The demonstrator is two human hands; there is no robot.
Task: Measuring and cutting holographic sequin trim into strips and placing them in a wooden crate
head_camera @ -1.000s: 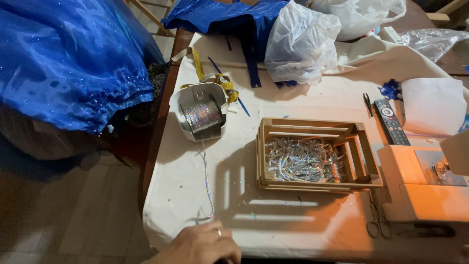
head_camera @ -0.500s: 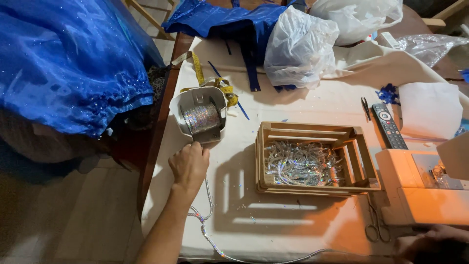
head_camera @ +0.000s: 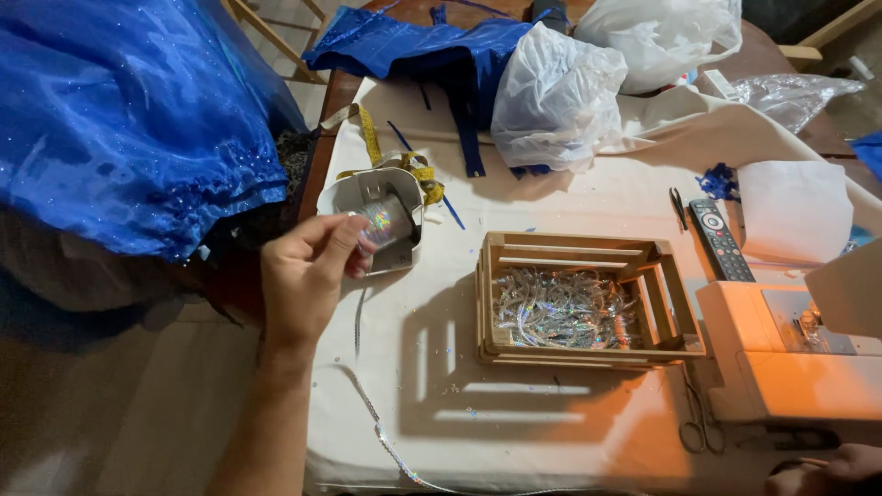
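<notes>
My left hand [head_camera: 308, 276] reaches over the table's left edge to a white holder [head_camera: 342, 195] with a roll of shiny sequin trim [head_camera: 388, 220] in it. Thumb and fingers pinch the trim at the roll's front. A loose strand of that trim [head_camera: 378, 434] runs from the roll down the white cloth towards the near edge. Only a sliver of my right hand [head_camera: 841, 467] shows at the bottom right corner, below the sewing machine; its fingers are hidden.
A wooden slatted crate [head_camera: 588, 250] of silver trim pieces sits mid-table. An orange-lit sewing machine [head_camera: 790, 367] stands right, with scissors [head_camera: 696, 418], a remote control [head_camera: 719, 239], a yellow tape measure [head_camera: 369, 138], plastic bags [head_camera: 551, 96] and blue fabric [head_camera: 129, 119] around.
My left hand has moved from the near table edge up to the trim roll, trailing the strand. My right hand has come into view at the bottom right.
</notes>
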